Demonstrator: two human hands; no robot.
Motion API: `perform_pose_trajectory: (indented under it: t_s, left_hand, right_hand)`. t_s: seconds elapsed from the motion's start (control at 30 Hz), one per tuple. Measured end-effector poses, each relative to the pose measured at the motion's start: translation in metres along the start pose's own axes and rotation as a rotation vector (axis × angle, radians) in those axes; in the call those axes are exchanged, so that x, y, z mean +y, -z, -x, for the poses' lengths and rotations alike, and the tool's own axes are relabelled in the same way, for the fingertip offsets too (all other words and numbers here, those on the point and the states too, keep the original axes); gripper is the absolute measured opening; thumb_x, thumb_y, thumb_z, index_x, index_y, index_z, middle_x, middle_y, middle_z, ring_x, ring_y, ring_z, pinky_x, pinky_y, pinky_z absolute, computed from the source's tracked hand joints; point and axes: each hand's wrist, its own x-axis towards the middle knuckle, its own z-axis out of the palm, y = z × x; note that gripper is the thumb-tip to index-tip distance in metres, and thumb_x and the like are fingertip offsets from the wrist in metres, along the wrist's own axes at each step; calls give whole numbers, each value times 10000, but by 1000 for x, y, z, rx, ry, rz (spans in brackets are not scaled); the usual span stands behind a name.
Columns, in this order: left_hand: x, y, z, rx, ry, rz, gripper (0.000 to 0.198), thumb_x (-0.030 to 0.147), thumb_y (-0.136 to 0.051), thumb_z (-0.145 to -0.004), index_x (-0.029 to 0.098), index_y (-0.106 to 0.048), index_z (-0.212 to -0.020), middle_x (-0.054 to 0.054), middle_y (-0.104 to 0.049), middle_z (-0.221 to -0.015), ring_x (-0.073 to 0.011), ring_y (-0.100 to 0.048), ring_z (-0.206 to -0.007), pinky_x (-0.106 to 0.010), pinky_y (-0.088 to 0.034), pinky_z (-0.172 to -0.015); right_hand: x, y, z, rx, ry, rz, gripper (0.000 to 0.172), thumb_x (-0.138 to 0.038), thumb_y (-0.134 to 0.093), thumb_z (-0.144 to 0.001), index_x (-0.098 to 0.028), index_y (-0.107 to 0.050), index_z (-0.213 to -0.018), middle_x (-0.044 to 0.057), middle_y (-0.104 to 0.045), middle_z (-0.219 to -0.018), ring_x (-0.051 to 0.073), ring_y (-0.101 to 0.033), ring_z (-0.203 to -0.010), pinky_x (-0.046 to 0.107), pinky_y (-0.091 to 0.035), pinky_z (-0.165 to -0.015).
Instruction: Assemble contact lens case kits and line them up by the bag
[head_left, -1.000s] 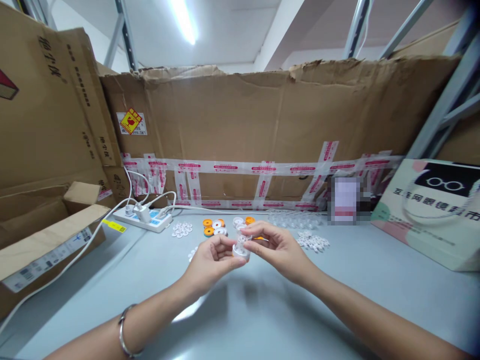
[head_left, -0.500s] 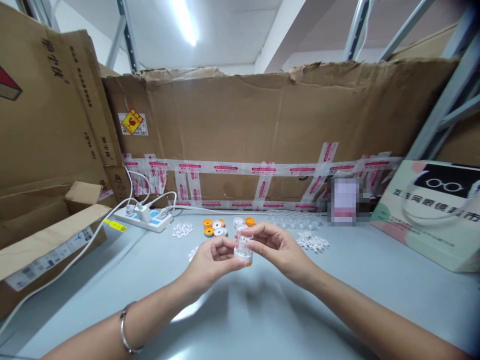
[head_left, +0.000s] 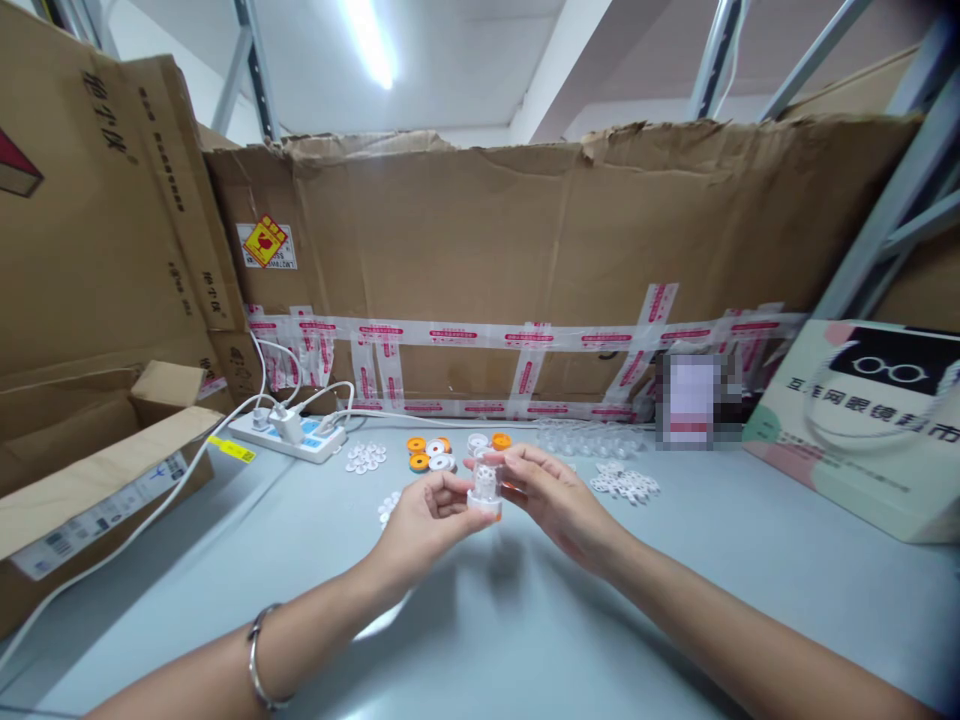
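Just above the table, in the middle of the head view, is a small upright plastic container (head_left: 484, 492) with a clear cylindrical top, a white collar and a bit of orange underneath. My left hand (head_left: 435, 515) pinches its white collar between thumb and fingers. From the other side, the fingers of my right hand (head_left: 551, 495) curl around the clear top; its thumb is hard to make out. White perforated pieces show inside the clear part. Behind my hands lie orange and white round caps (head_left: 429, 452), more caps (head_left: 491, 441) and a row of clear plastic parts (head_left: 592, 440).
Small white discs (head_left: 366, 458) lie left of the caps, and a pile of white pieces (head_left: 624, 482) lies to the right. A power strip (head_left: 289, 437) with cables, an open carton (head_left: 97, 470) and a printed bag (head_left: 862, 440) flank the grey table (head_left: 480, 640).
My right hand has turned, its fingers shifting from a pinch on the front of the clear top to its right side and back. The container has risen slightly in my left hand.
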Motion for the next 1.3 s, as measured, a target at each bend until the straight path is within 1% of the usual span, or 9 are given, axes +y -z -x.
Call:
perform_pose_trajectory:
  t_s: [0.13,0.4,0.57,0.67,0.73,0.87,1.03,1.2,1.3]
  left_hand:
    - [3,1,1,-7,-19,6,305,258,-762,-584,138,-555,-773,-49,-679,-803,-179,-632,-788,-320,-461,-778]
    - [-2,0,2,19,-28,-29,341,275,-777,-549,139,-533,-744,-20,-640,-688,-170,-622,-697,-305,-460,-699]
    - [0,-1,3,2,-35,2,351,285,-781,-545,142,-535,-750,-24,-645,-737,-166,-620,-721,-293,-457,-703]
    - [-1,-2,4,-11,-43,-7,346,304,-777,-551,144,-535,-738,-10,-630,-686,-158,-614,-690,-290,-457,-687]
    - [-3,-2,3,-27,-40,-1,342,313,-772,-562,145,-532,-738,-13,-631,-693,-159,-614,-699,-292,-459,-691]
    - [-5,-1,2,-27,-50,15,343,301,-773,-565,147,-527,-748,-17,-639,-731,-152,-613,-717,-282,-459,-703]
    - [-7,-2,3,-49,-74,-25,307,289,-751,-603,143,-516,-735,-15,-630,-711,-137,-602,-680,-263,-452,-654]
    - [-4,-1,3,-26,-52,14,348,295,-773,-567,144,-536,-772,-29,-640,-755,-164,-615,-733,-292,-457,-708]
    - [-2,-1,4,-32,-56,15,347,305,-773,-564,145,-537,-763,-27,-641,-747,-165,-616,-728,-292,-455,-708]
  right_hand:
    - [1,3,-1,-10,19,10,192,-357,-663,-712,-221,-645,-846,39,-686,-898,181,-606,-881,373,-413,-860]
    - [12,-7,1,173,194,166,192,-357,-715,-646,-222,-582,-679,-22,-615,-736,148,-580,-764,280,-444,-717]
    - [5,-11,6,37,146,108,184,-399,-622,-739,-230,-550,-759,15,-627,-881,167,-570,-875,330,-431,-811]
    - [6,-13,6,149,166,182,244,-379,-708,-647,-225,-527,-701,-13,-584,-772,152,-562,-777,293,-443,-738]
    - [8,-13,6,185,171,201,244,-385,-703,-651,-225,-527,-709,-11,-580,-784,148,-557,-763,285,-445,-715]
    - [9,-14,7,43,128,110,215,-422,-612,-739,-229,-534,-793,24,-627,-875,168,-580,-820,332,-448,-759]
    - [11,-14,6,254,162,220,294,-375,-755,-584,-216,-523,-669,-26,-568,-708,147,-555,-732,283,-435,-713]
    - [10,-10,6,80,128,78,197,-420,-595,-759,-226,-561,-759,26,-655,-901,177,-579,-892,333,-423,-820]
    - [9,-10,6,102,146,97,189,-396,-653,-712,-229,-578,-755,25,-668,-860,184,-595,-860,333,-445,-785]
